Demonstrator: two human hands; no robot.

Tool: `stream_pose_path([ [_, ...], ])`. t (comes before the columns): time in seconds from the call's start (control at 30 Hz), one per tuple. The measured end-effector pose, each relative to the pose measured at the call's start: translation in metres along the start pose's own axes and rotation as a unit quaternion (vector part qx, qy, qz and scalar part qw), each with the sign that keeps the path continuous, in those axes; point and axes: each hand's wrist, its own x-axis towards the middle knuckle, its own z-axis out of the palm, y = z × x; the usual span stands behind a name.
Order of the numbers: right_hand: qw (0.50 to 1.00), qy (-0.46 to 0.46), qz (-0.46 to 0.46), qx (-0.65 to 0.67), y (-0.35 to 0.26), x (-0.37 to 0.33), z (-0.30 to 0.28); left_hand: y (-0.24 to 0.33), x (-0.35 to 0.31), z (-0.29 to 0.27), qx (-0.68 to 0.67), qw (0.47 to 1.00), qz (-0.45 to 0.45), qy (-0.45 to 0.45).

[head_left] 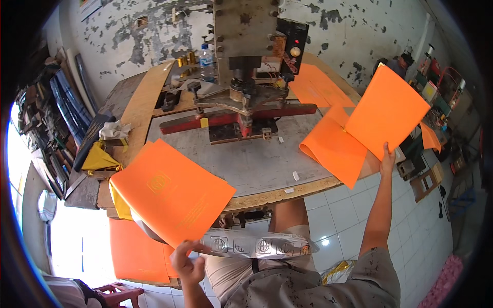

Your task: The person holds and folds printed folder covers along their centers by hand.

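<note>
At the right, my right hand (387,157) grips the lower edge of an orange cover sheet (387,110), which is raised and tilted. Beneath it a second orange sheet (336,146) curls over the table's right edge. At lower left, my left hand (188,263) is at the near corner of a stack of orange covers (174,192), its fingers bent and apart. The top cover bears a gold emblem and gold lettering. That stack overhangs the table's front edge. A strip of used silvery foil (257,244) with emblem outlines lies across my lap.
A stamping press (244,97) with a red crossbar stands over the grey metal-topped table (262,177). More orange sheets (321,84) lie behind it, others (138,251) below left. Gold foil (100,156) hangs at the left edge. A water bottle (206,62) stands behind. Another person (400,64) is far right.
</note>
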Motion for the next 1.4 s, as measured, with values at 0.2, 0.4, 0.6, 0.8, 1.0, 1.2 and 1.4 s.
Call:
stream_pose_path([
  [0.2,1.000,0.012,-0.002,-0.015,-0.004,-0.004,0.000,-0.003,-0.039,-0.074,-0.292,0.850,-0.260,-0.352],
  [0.4,0.999,0.027,0.002,-0.020,-0.008,-0.005,0.003,-0.103,-0.102,-0.080,-0.302,0.641,-0.501,-0.496],
  [0.6,0.999,0.031,0.010,-0.014,-0.010,-0.007,0.005,-0.189,-0.164,-0.088,-0.461,0.574,-0.543,-0.403],
  [0.8,0.999,0.037,0.013,-0.010,-0.003,-0.002,-0.002,-0.209,-0.165,-0.084,-0.577,0.486,-0.565,-0.334],
  [1.0,0.998,0.030,0.052,0.000,-0.014,-0.008,0.006,-0.212,-0.166,-0.086,-0.579,0.477,-0.577,-0.323],
  [1.2,0.999,0.035,0.005,-0.014,-0.007,-0.007,-0.001,-0.202,-0.163,-0.081,-0.634,0.465,-0.551,-0.280],
  [1.4,0.999,0.041,0.009,-0.023,0.000,-0.002,-0.003,-0.119,-0.093,-0.078,-0.400,0.554,-0.455,-0.570],
])
